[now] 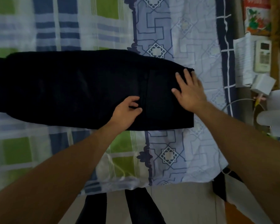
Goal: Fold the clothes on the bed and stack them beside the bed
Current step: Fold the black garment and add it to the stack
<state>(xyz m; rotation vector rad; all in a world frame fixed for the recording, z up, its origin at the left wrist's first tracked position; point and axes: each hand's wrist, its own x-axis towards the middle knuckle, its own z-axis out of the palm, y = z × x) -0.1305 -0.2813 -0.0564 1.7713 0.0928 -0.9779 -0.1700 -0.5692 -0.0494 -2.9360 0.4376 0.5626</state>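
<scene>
Here, nearest you, your two bare forearms reach out over the edge of the bed (168, 173), which is covered by a pale blue sheet with a geometric print and, to the left, a white, blue and green checked cloth (58, 26). Just past that edge lies the task's thing: a long black garment of soft fabric (71, 88), probably trousers, spread flat across the bed and running off the left side of the view.

Your left hand (128, 110) sits on the near half of the garment, its fingers curled; its grip looks like a pinch on a small ridge of the black fabric, though dark cloth makes the hold hard to read. Your right hand (189, 91) lies flat on the right-hand end of the garment, fingers straight and spread, grip released, pressing the cloth down close to its far corner.

By the look of it, you are at the smoothing and creasing step, with the garment laid out but not yet folded across its length. The next move calls for holding the right end steady and bringing the far left end over to meet it.

Beyond the bed, on the right, a white remote control (263, 55) and some white papers (242, 62) lie on a bedside surface.
</scene>
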